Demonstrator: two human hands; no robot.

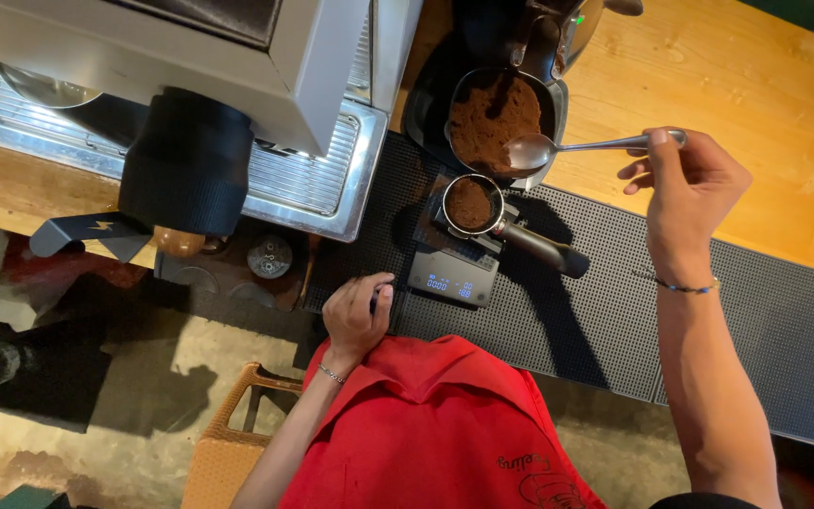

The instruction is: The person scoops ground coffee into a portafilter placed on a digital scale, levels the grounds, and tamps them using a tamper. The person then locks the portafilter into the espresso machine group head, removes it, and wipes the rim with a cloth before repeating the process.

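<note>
The person's right hand [685,184] is pinching the handle of a metal spoon [558,148], its bowl hovering over the tray of ground coffee [494,118] at the back edge of the black rubber mat [614,311]. Just in front, a coffee handle with its filled basket [471,203] is sitting on a small digital scale [452,276]. The left hand [355,316] is resting curled at the mat's front edge; whether it is gripping anything, I cannot tell. To do this well, I think, the spoon should be moving small amounts, level, straight over the basket while the readout is being watched. Counting: one spoon, one scale, one basket, one tray, two hands.
</note>
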